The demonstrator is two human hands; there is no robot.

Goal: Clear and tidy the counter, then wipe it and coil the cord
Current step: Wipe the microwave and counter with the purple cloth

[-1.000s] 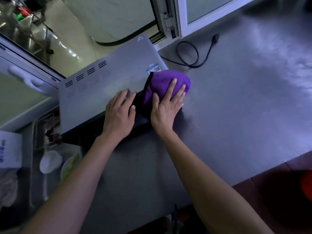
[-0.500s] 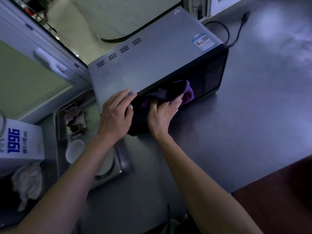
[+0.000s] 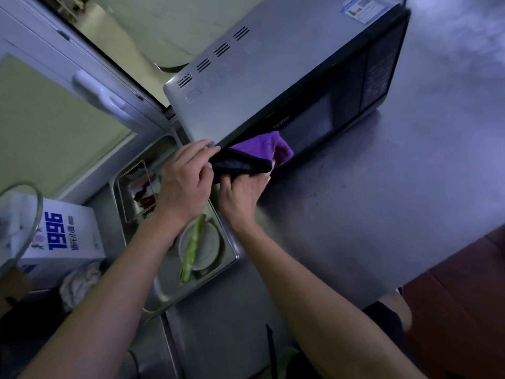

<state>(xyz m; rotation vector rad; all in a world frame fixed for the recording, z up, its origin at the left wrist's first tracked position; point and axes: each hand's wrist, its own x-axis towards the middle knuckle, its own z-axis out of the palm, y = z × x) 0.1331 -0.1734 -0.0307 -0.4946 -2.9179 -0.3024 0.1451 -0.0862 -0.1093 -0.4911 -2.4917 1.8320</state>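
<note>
- The steel counter (image 3: 396,214) carries a grey microwave (image 3: 273,77) with a dark door.
- A metal tray (image 3: 218,272) at the left holds a plate (image 3: 207,247) and a green vegetable (image 3: 191,250).
- The purple cloth (image 3: 270,144) lies against the lower left corner of the microwave door.
- The right hand (image 3: 243,192) presses the cloth there, its fingers hidden under the cloth.
- The left hand (image 3: 185,179) rests on the microwave corner, fingers bent, touching the cloth edge.

Head view, steeply down, close

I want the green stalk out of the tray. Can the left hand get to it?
Probably yes. The green stalk lies uncovered on a plate in the metal tray, just under the left hand, which only rests on the microwave corner.
</note>
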